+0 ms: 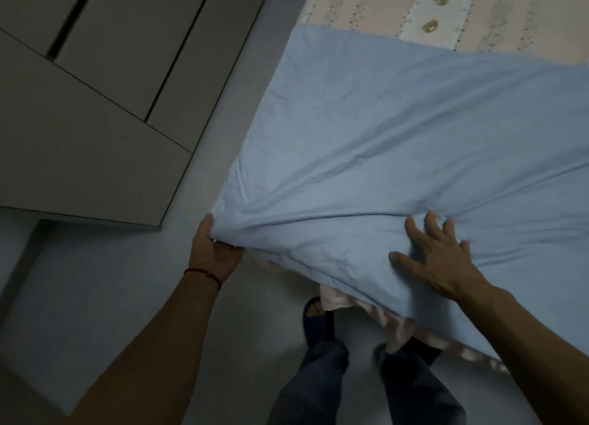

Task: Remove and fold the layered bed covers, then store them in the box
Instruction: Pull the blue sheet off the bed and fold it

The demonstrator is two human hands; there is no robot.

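From the head view, my left hand point(214, 249) has its grip clamped on the near-left corner of the blue cover point(398, 144) to peel it off the bed point(446, 13). My right hand point(436, 259) lies flat, fingers apart, steadying the near edge over the patterned layer beneath.

A light blue cover point(398, 138) is lying creased across the bed, its near corner bunching in the left hand point(213, 252), with folds radiating toward the right hand point(439, 259); a pink patterned cover point(446, 13) is showing beyond both hands
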